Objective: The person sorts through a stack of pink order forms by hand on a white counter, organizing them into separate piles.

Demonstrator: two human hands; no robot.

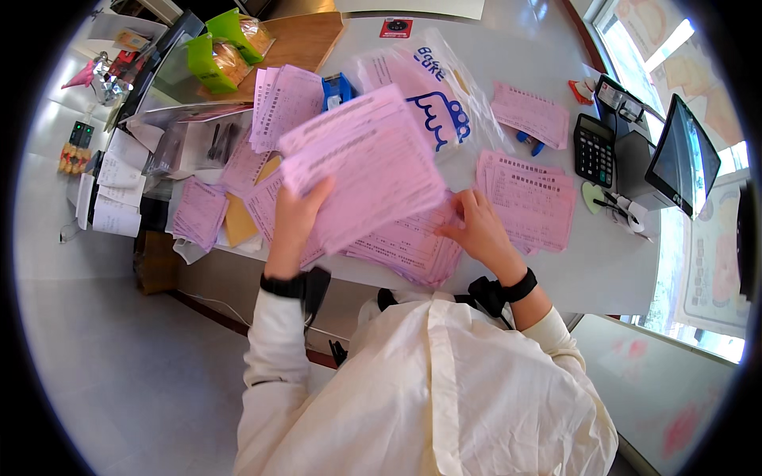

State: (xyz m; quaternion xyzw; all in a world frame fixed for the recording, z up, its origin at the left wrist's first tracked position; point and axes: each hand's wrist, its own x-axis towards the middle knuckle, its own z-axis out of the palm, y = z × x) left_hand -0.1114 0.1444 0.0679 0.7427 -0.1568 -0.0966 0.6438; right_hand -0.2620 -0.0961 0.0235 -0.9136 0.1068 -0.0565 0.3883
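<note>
Several pink printed paper forms (369,172) are in my left hand (303,220), its thumb on top of them; they look slightly blurred. My right hand (479,229) is at the right edge of a pink paper pile (417,256) by the table's near edge, thumb and fingers curled at the sheets; whether it pinches one I cannot tell. To its right lies another stack of pink forms (527,205). Beyond the held sheets are a clear plastic bag with blue print (440,113) and a blue tape dispenser or similar desk tool (337,90).
More pink forms (199,214) and a clear box (202,146) lie left. Packaged bread (231,62) stands on a wooden board at the back left. A black calculator (594,149), a monitor (684,154) and pink sheets (530,113) are at the right on the grey table (625,268).
</note>
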